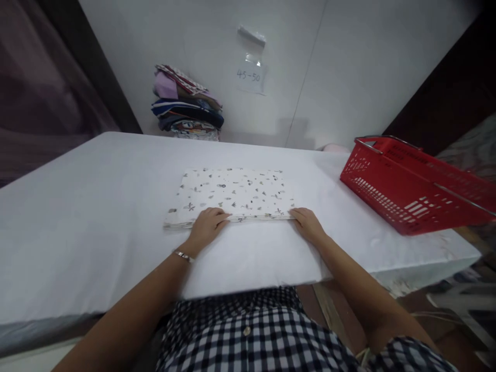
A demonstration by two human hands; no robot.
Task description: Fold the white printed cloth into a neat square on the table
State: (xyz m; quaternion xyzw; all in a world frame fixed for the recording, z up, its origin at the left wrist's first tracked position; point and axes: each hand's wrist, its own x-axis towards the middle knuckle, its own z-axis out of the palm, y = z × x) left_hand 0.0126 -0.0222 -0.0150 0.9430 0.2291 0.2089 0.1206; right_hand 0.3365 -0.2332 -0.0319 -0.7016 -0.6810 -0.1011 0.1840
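Note:
A folded white cloth (236,191) with small dark leaf and animal-like prints lies flat on the white-covered table, its layered front edge facing me. My left hand (209,226) is closed on that front edge, left of its middle, with the fingers on top and the thumb along the edge. At the front right corner of the cloth, my right hand (307,223) pinches the edge; its thumb is mostly hidden. A metal bracelet (183,256) circles my left wrist.
To the right stands a red plastic basket (391,181) with metal handles. A stack of folded fabrics (188,111) rests at the back against the wall, near a paper sign (251,77) reading 45-50. The table's (96,217) front edge is close to my body.

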